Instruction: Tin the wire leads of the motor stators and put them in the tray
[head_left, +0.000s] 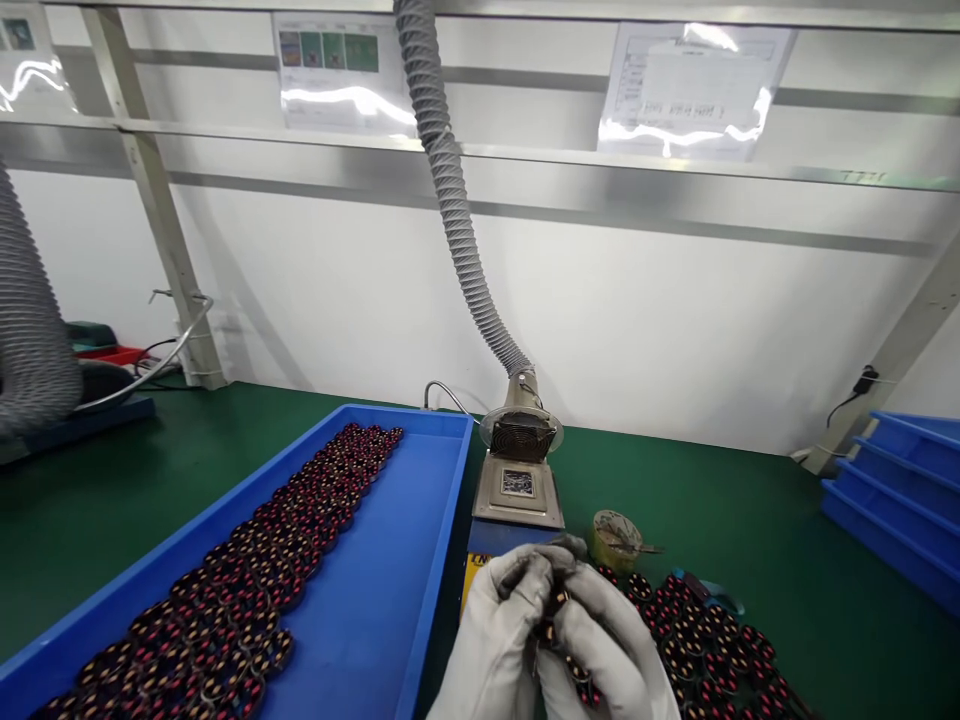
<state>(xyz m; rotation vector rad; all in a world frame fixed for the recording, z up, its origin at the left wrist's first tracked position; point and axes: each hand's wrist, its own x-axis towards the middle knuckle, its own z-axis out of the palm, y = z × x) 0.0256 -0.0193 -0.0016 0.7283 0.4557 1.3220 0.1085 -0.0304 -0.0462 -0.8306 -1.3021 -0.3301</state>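
Both hands wear white gloves with greyed fingertips and meet at the bottom centre. My left hand (499,625) is closed, its thumb and fingers pinched near the top of a few small round dark parts (581,675) with gold and red spots. My right hand (611,640) curls its fingers round these same parts from the right. The fingers hide much of them. Just beyond the hands stands a metal solder pot (517,490) under a round hood. A pile of similar round parts (697,640) lies on the green table to the right of my right hand.
A long blue tray (446,545) on the left holds rows of the round parts. A yellowish tub (615,540) with a thin tool and blue-handled tweezers (716,595) lie right of the pot. Blue trays (900,500) are stacked far right. A grey hose (461,215) hangs above the pot.
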